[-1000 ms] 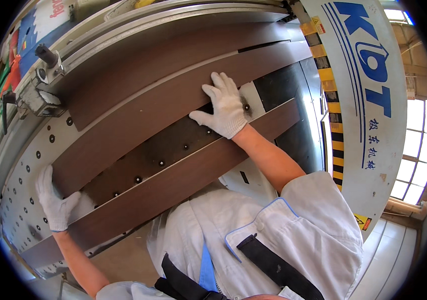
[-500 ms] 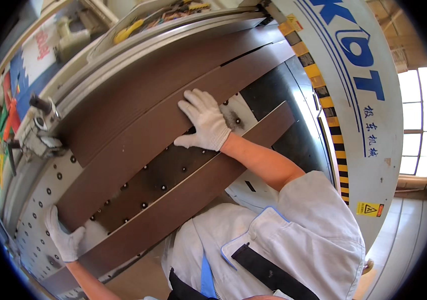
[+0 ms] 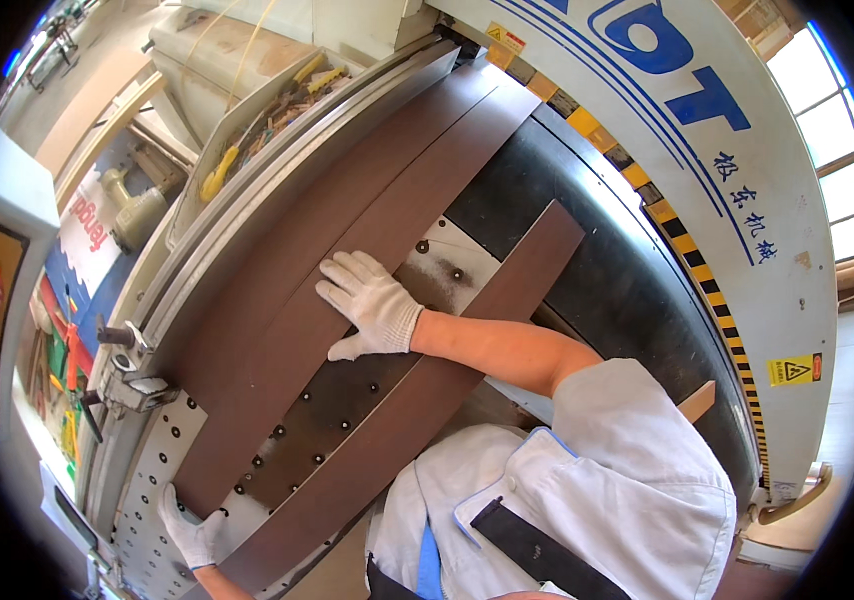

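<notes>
Two long dark brown boards lie side by side on the machine table. My right hand (image 3: 372, 305), in a white glove, rests flat on the nearer one, the middle board (image 3: 277, 375), with fingers spread. Around that board's lower-left end is my gloved left hand (image 3: 192, 532), its thumb apart from its stretched fingers. A thin seam separates the middle board from the back board (image 3: 247, 315), which lies along the metal fence. Closer to my body, a narrower brown strip (image 3: 377, 430) lies apart from them, passing beneath my right forearm.
The perforated table top (image 3: 147, 470) shows between the boards. A metal clamp (image 3: 132, 375) sits on the fence (image 3: 212, 215). Beyond it stands a tray of wood scraps (image 3: 277, 120). On the right is a large pale machine housing (image 3: 787, 290) with a yellow-black striped edge.
The middle board has moved against the back board, and the dark gap between them has narrowed to a thin seam. Both hands stayed on it. The whole view has shifted.
</notes>
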`<move>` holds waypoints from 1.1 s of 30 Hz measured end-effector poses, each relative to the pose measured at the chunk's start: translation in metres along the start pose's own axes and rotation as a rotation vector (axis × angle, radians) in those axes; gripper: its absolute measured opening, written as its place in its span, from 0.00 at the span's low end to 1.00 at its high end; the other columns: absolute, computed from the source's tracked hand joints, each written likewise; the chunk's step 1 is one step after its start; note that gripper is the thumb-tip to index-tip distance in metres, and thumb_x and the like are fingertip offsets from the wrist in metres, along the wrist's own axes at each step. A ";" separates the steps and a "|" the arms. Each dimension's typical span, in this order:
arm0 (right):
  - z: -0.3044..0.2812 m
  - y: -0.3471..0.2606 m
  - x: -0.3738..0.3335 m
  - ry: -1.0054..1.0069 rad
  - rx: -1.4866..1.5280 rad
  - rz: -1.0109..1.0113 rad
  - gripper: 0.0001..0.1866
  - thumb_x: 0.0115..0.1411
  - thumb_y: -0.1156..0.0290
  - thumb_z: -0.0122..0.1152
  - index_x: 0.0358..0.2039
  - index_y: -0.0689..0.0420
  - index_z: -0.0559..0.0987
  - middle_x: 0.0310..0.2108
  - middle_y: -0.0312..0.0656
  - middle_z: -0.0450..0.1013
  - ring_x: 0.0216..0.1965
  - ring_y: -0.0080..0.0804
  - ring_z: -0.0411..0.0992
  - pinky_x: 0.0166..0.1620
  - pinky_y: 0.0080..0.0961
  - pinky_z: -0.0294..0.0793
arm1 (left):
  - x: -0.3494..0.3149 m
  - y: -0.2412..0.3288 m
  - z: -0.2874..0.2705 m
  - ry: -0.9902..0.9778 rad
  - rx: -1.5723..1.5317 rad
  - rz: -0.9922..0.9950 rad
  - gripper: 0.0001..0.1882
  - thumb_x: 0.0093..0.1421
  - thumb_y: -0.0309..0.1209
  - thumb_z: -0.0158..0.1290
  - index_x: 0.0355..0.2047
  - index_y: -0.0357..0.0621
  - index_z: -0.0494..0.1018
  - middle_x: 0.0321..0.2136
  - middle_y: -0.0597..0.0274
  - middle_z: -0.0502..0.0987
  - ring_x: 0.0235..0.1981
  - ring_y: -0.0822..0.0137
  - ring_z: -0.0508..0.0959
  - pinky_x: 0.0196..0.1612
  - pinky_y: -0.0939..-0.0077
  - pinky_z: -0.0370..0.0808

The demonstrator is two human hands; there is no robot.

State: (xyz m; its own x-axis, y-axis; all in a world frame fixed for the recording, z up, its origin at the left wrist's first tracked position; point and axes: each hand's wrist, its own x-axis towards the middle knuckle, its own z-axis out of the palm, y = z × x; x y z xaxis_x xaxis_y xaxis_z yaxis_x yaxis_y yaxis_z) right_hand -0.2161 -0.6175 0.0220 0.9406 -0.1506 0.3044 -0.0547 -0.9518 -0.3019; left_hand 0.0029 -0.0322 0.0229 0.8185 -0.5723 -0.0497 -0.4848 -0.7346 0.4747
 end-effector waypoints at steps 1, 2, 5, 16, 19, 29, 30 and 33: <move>-0.001 -0.002 0.001 -0.023 0.007 0.003 0.56 0.48 0.33 0.75 0.65 0.67 0.76 0.71 0.62 0.66 0.75 0.64 0.59 0.78 0.59 0.53 | -0.001 -0.002 -0.001 0.008 0.008 0.013 0.62 0.36 0.47 0.78 0.70 0.31 0.68 0.68 0.37 0.69 0.70 0.39 0.69 0.75 0.48 0.65; -0.002 -0.002 0.003 -0.030 0.015 0.005 0.57 0.48 0.33 0.75 0.66 0.67 0.76 0.71 0.62 0.65 0.75 0.64 0.59 0.78 0.59 0.53 | -0.001 -0.004 -0.002 -0.001 0.005 0.000 0.62 0.36 0.45 0.78 0.71 0.31 0.67 0.69 0.39 0.69 0.71 0.41 0.69 0.75 0.49 0.65; -0.003 -0.002 0.005 -0.057 0.027 0.007 0.59 0.47 0.32 0.75 0.67 0.68 0.75 0.72 0.64 0.64 0.76 0.65 0.57 0.79 0.59 0.52 | -0.001 0.001 -0.004 -0.025 0.010 -0.039 0.60 0.36 0.40 0.77 0.71 0.32 0.67 0.69 0.41 0.68 0.72 0.43 0.67 0.76 0.51 0.64; -0.012 0.008 0.017 -0.126 -0.025 -0.016 0.65 0.44 0.26 0.73 0.69 0.70 0.73 0.73 0.65 0.62 0.77 0.64 0.57 0.79 0.56 0.50 | 0.079 0.168 0.058 -0.017 0.120 0.334 0.53 0.35 0.43 0.78 0.62 0.34 0.72 0.61 0.37 0.75 0.63 0.35 0.72 0.69 0.43 0.68; -0.010 0.008 0.017 -0.121 -0.033 -0.017 0.66 0.45 0.26 0.73 0.69 0.70 0.72 0.74 0.65 0.62 0.77 0.63 0.56 0.80 0.54 0.50 | 0.087 0.173 0.061 -0.005 0.125 0.446 0.51 0.36 0.41 0.78 0.60 0.32 0.73 0.59 0.38 0.76 0.60 0.36 0.74 0.66 0.44 0.71; -0.019 0.006 0.019 -0.143 -0.025 -0.006 0.64 0.44 0.28 0.75 0.68 0.71 0.74 0.72 0.64 0.64 0.76 0.62 0.57 0.79 0.52 0.51 | 0.089 0.175 0.067 0.094 0.082 0.512 0.42 0.34 0.39 0.79 0.50 0.32 0.78 0.55 0.39 0.80 0.53 0.36 0.77 0.59 0.43 0.76; -0.018 0.006 0.019 -0.131 -0.025 -0.011 0.64 0.43 0.29 0.75 0.68 0.71 0.74 0.72 0.64 0.64 0.76 0.62 0.58 0.79 0.52 0.52 | 0.088 0.174 0.067 0.104 0.094 0.517 0.42 0.34 0.39 0.79 0.50 0.32 0.78 0.55 0.39 0.80 0.54 0.35 0.77 0.60 0.44 0.76; -0.017 0.006 0.023 -0.126 0.014 -0.028 0.64 0.41 0.30 0.76 0.66 0.71 0.75 0.71 0.65 0.66 0.75 0.62 0.59 0.78 0.52 0.53 | 0.083 0.169 0.068 0.096 0.115 0.498 0.42 0.34 0.40 0.80 0.50 0.32 0.79 0.55 0.39 0.80 0.55 0.35 0.77 0.60 0.44 0.76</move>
State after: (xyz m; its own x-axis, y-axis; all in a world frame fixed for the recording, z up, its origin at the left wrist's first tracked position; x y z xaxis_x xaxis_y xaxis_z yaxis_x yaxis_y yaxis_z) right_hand -0.2004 -0.6309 0.0425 0.9763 -0.0885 0.1975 -0.0239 -0.9511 -0.3081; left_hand -0.0324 -0.2283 0.0388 0.5019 -0.8307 0.2409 -0.8490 -0.4201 0.3204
